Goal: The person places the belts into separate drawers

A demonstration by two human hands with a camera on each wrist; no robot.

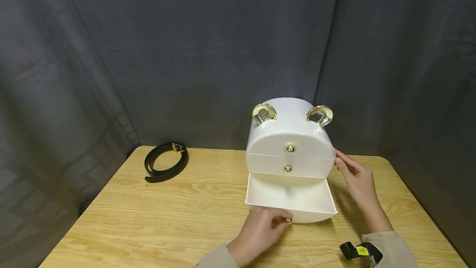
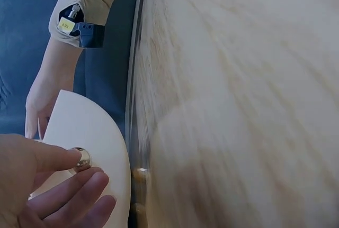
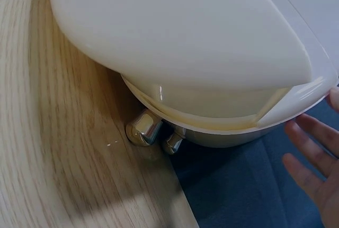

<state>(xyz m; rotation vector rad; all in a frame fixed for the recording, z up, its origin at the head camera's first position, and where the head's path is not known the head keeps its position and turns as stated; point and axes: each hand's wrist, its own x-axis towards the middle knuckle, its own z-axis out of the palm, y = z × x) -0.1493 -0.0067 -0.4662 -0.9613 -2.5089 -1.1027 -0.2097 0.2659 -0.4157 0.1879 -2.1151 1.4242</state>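
Note:
A white rounded storage box with gold ear shapes on top stands on the table. Its bottom drawer is pulled out, and I see nothing inside it. My left hand pinches the drawer's gold knob between thumb and fingers. On the box's right side rests my right hand, its fingers extended against the wall, as the right wrist view also shows. The two upper drawers, each with a gold knob, are closed. Gold feet show under the box in the right wrist view.
A coiled black belt with a gold buckle lies at the table's back left. Grey curtains hang behind and beside the wooden table. A black strap device sits at my right sleeve.

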